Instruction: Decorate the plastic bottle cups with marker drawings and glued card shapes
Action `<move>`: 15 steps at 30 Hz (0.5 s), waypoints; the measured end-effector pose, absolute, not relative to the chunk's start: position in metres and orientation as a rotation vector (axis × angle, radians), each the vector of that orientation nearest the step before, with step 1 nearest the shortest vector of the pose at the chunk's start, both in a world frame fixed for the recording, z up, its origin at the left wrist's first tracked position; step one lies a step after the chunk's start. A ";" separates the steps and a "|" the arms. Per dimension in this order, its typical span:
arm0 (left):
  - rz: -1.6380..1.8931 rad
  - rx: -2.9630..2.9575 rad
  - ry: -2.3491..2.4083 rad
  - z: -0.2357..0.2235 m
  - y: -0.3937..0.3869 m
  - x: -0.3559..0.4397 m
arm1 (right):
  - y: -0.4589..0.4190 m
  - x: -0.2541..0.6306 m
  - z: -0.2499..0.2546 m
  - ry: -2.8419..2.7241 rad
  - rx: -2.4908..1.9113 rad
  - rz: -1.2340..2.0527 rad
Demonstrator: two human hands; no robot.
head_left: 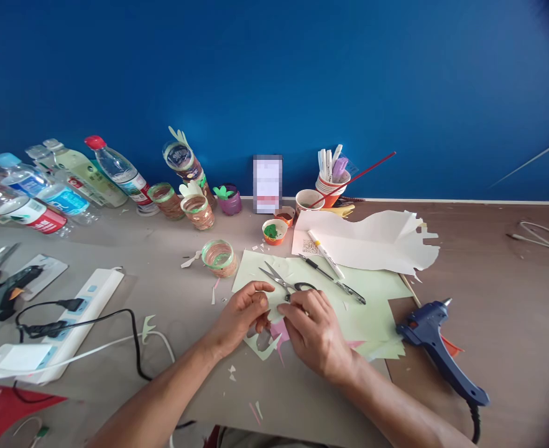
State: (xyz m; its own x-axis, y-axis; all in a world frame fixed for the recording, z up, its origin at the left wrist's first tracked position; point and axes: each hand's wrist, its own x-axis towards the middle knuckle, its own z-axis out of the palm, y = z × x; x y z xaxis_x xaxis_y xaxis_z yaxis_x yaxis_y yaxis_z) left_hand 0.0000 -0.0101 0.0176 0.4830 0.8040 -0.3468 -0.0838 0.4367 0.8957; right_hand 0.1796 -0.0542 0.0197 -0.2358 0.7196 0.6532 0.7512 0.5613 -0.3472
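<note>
Here we are, both hands close together over the near-left part of the pale green sheet (pixel 372 317), and between them sits a small pale green paper piece (pixel 275 315). The right hand (pixel 318 333) has it pinched between thumb and forefinger, while the left hand (pixel 246 314) curls in from the left; its fingertips are partly hidden, so we can't fairly tell whether they grip it too. Just beyond, we see the scissors (pixel 285 284) lying with blades parted. Over on the right rests a blue glue gun (pixel 423 325); far left of the hands, a green-rimmed jar (pixel 224 267) stands upright.
</note>
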 end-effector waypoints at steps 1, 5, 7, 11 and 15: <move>0.693 0.979 0.906 0.017 -0.011 -0.001 | -0.053 0.181 0.019 -1.932 -1.185 -0.013; 1.147 1.322 1.080 0.012 -0.010 -0.010 | -0.052 0.185 0.016 -1.771 -1.221 0.137; 1.516 1.577 1.147 0.010 -0.006 -0.016 | -0.052 0.187 0.015 -1.737 -1.237 0.211; 1.917 1.741 1.337 0.009 0.014 -0.030 | -0.053 0.190 0.018 -1.686 -1.228 0.279; 1.664 1.572 1.521 -0.001 0.033 -0.038 | -0.053 0.191 0.022 -1.641 -1.211 0.297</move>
